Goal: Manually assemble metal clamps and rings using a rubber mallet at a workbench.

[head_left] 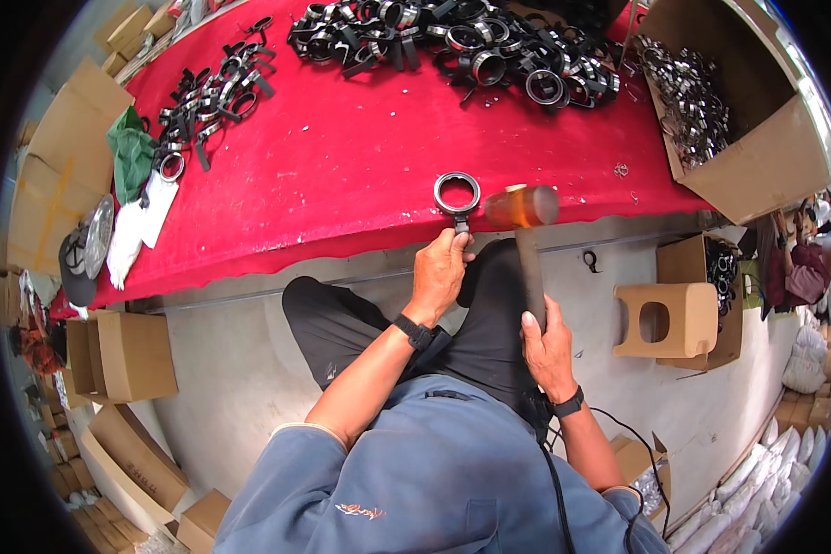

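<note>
1. The ring (pixel 457 212) is at the near edge of the red cloth (pixel 342 175); I can't tell whether it rests there or is held just above.
2. The left hand (pixel 437 277) pinches the ring's tab between thumb and fingers.
3. The right hand (pixel 548 355) is wrapped around the handle of the hammer (pixel 523 205), whose head is just right of the ring, apart from it.
4. Progress, as I judge it: this ring is mid-work. A large pile (pixel 369 37) lies at the cloth's far side and a smaller group (pixel 214 97) to the left; which is finished and which is left can't be told.
5. Right of these, a carton (pixel 766 157) holds many small metal parts (pixel 683 97).
6. Writing: small stitched lettering on the jacket (pixel 415 462) and faint dark print on a lower-left box (pixel 143 462); no label shows clearly on the ring or hammer.
</note>
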Demonstrator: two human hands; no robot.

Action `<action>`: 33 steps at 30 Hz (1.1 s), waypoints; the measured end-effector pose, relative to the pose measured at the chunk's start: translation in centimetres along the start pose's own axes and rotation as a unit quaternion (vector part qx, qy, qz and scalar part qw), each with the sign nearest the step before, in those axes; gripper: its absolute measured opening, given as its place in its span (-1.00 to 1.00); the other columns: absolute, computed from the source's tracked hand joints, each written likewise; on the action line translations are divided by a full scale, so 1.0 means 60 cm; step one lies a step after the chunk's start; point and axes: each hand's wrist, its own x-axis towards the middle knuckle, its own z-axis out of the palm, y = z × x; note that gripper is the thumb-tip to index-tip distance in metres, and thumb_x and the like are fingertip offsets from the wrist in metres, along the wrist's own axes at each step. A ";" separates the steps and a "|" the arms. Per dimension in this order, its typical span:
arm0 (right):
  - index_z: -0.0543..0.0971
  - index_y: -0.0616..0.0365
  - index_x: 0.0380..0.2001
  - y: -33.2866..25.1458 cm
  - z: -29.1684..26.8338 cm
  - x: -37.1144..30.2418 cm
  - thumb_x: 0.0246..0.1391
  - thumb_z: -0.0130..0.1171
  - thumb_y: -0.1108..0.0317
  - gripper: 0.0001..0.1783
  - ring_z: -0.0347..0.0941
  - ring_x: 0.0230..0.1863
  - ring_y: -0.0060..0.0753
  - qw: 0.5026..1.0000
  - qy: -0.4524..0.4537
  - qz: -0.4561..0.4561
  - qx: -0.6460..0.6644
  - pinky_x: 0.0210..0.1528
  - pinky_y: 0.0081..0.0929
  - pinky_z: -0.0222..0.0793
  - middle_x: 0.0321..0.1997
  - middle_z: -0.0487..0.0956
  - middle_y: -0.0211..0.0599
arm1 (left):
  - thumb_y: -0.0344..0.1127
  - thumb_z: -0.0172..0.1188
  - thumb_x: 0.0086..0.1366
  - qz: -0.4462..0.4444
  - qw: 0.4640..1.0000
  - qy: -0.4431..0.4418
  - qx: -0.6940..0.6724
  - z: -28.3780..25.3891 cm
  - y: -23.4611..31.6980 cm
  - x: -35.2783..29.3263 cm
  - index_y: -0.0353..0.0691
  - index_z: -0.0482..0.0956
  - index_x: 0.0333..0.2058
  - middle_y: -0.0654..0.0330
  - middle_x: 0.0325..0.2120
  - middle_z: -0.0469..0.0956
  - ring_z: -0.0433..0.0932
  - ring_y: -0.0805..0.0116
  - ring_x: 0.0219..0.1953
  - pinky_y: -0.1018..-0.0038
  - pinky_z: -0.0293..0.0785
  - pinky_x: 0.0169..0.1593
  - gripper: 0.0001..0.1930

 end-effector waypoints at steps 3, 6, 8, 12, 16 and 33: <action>0.39 0.35 0.35 -0.024 -0.019 0.024 0.50 0.15 0.06 -0.37 0.63 -0.27 0.02 0.998 0.003 -0.020 -0.051 -0.12 -0.14 0.51 -0.34 0.62 0.06 | -0.18 0.07 0.66 0.041 0.999 0.007 0.034 0.002 -0.015 0.006 -0.34 0.60 -0.17 0.10 -0.26 0.77 0.81 0.30 -0.28 0.38 0.69 -0.25 -0.68; 0.38 0.35 0.32 -0.093 -0.073 0.049 0.50 0.16 0.07 -0.40 0.53 -0.45 -0.22 0.988 0.103 -0.101 -0.055 -0.33 -0.25 0.45 -0.41 0.58 -0.10 | -0.19 0.07 0.66 0.053 0.997 0.018 0.044 -0.007 -0.015 0.004 -0.34 0.59 -0.18 0.07 -0.27 0.77 0.81 0.26 -0.30 0.37 0.69 -0.26 -0.69; 0.35 0.31 0.31 -0.154 -0.097 0.050 0.52 0.13 0.08 -0.43 0.44 -0.52 -0.54 0.971 0.166 -0.170 0.040 -0.47 -0.44 0.36 -0.42 0.54 -0.24 | -0.20 0.06 0.66 0.054 0.998 0.031 0.031 -0.005 -0.011 0.003 -0.34 0.58 -0.19 0.05 -0.28 0.76 0.81 0.24 -0.32 0.37 0.68 -0.28 -0.69; 0.34 0.33 0.33 0.019 -0.010 0.071 0.49 0.14 0.13 -0.43 0.59 -0.44 0.22 0.845 0.203 -0.364 -0.334 -0.38 -0.07 0.48 -0.36 0.62 0.13 | -0.20 0.06 0.66 0.067 0.997 0.023 0.025 0.008 0.008 0.011 -0.34 0.58 -0.22 0.04 -0.33 0.75 0.81 0.21 -0.35 0.35 0.65 -0.31 -0.68; 0.32 0.36 0.36 -0.041 -0.015 0.058 0.48 0.12 0.14 -0.40 0.57 -0.25 0.53 0.974 0.062 -0.037 -0.214 -0.13 0.08 0.50 -0.27 0.63 0.36 | -0.22 0.10 0.63 0.055 0.998 0.015 0.041 -0.007 0.008 0.003 -0.34 0.57 -0.24 -0.01 -0.36 0.73 0.81 0.15 -0.36 0.30 0.64 -0.33 -0.71; 0.44 0.22 0.24 -0.415 -0.123 0.147 0.45 0.20 -0.01 -0.44 0.33 -0.68 -0.40 0.921 0.009 -0.346 -0.181 -0.61 -0.32 0.25 -0.55 0.45 -0.26 | -0.21 0.18 0.58 0.104 0.987 0.086 0.088 0.001 -0.025 -0.011 -0.29 0.49 -0.31 -0.03 -0.44 0.65 0.75 0.05 -0.39 0.16 0.58 -0.33 -0.71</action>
